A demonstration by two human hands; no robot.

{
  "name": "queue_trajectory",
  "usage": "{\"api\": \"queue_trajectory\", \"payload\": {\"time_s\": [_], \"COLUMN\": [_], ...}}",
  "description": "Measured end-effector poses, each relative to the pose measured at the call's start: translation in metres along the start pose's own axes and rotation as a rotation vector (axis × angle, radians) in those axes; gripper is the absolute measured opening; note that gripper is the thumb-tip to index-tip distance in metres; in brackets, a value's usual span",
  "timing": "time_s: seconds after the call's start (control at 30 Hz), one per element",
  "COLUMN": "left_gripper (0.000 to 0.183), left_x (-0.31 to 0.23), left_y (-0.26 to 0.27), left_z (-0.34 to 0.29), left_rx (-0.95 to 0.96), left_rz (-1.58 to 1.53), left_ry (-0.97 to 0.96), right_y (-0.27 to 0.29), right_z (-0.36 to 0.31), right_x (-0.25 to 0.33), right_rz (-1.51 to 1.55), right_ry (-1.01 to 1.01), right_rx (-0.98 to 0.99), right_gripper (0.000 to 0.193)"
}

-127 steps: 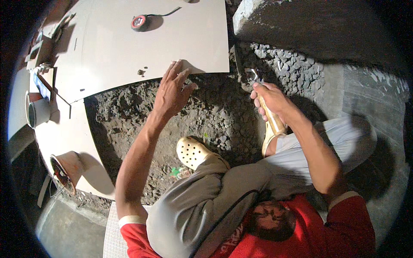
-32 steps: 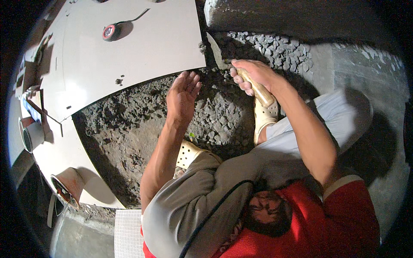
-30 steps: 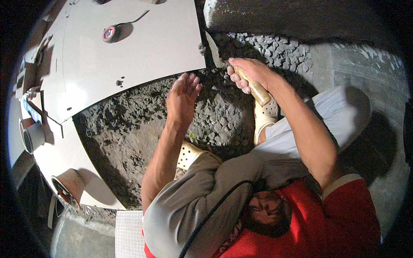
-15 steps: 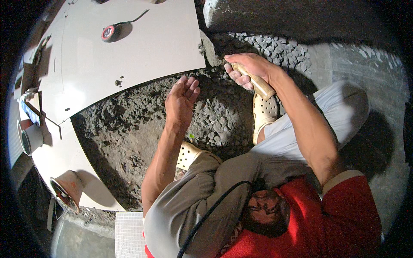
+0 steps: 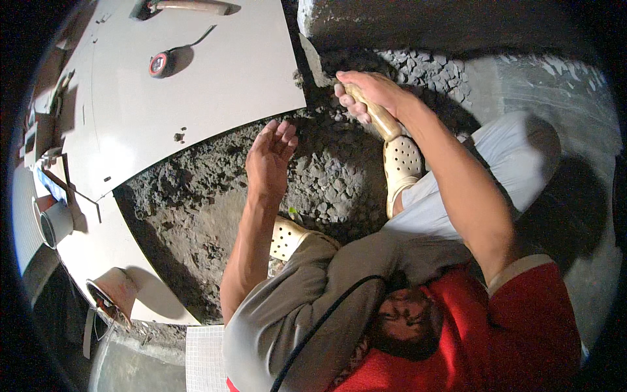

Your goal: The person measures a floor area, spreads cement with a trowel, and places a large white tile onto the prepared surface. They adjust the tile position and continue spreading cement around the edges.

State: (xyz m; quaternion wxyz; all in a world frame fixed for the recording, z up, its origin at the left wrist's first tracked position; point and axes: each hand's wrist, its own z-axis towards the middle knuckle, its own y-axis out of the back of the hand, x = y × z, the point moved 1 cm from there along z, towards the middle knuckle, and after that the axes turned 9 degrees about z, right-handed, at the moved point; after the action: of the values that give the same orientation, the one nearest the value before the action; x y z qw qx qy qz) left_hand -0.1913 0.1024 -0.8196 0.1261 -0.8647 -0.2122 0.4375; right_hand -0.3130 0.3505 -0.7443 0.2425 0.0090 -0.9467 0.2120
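Observation:
My right hand [image 5: 369, 95] is closed round the pale wooden handle of a trowel [image 5: 384, 121]. Its grey blade points away from me, beside the corner of a large pale tile [image 5: 215, 72], over dark mortar and gravel. The blade's tip is hard to make out against the dark ground. My left hand [image 5: 269, 160] hangs above the rough mortar bed [image 5: 196, 153], near the tile's edge. Its fingers are slightly curled and apart, and it holds nothing.
On the tile lie a round tape measure [image 5: 159, 65], a wooden-handled tool [image 5: 189, 6] and mortar crumbs. Two bucket-like containers [image 5: 117, 287] stand at the left. Loose gravel [image 5: 326, 186] lies between my cream clogs [image 5: 403, 163]. A dark raised block [image 5: 444, 26] borders the far side.
My right hand has moved slightly away and to the left with the trowel, and more of its blade shows. My left hand has barely moved. The view has shifted a little.

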Motion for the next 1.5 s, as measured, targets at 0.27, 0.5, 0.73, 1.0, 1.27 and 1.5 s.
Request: {"api": "queue_trajectory", "payload": {"time_s": [0.27,0.5,0.73,1.0,1.27,1.5], "left_gripper": [0.043,0.043,0.042,0.039,0.038,0.037], "left_x": [0.005,0.001,-0.014,-0.019,-0.016,-0.022], "left_y": [0.016,0.008,-0.011,-0.015,-0.003,-0.010], "left_z": [-0.008,-0.005,-0.009,-0.014,-0.023,-0.022], "left_rx": [0.002,0.040,-0.087,-0.094,-0.098,-0.118], "left_rz": [-0.301,-0.255,-0.096,-0.110,-0.168,-0.100], "left_ry": [0.054,0.021,0.053,0.012,-0.015,-0.012], "right_y": [0.000,-0.006,0.000,-0.021,-0.004,-0.005], "right_z": [0.029,0.012,-0.010,-0.005,0.036,0.030], "right_x": [0.030,0.036,0.029,0.008,0.049,0.046], "right_rz": [-0.018,-0.180,-0.149,-0.066,-0.094,-0.206], "right_ry": [-0.092,-0.062,-0.083,0.140,0.037,0.057], "right_rx": [0.090,0.035,0.051,-0.044,-0.012,-0.019], "right_gripper": [0.034,0.036,0.036,0.034,0.031,0.033]}}
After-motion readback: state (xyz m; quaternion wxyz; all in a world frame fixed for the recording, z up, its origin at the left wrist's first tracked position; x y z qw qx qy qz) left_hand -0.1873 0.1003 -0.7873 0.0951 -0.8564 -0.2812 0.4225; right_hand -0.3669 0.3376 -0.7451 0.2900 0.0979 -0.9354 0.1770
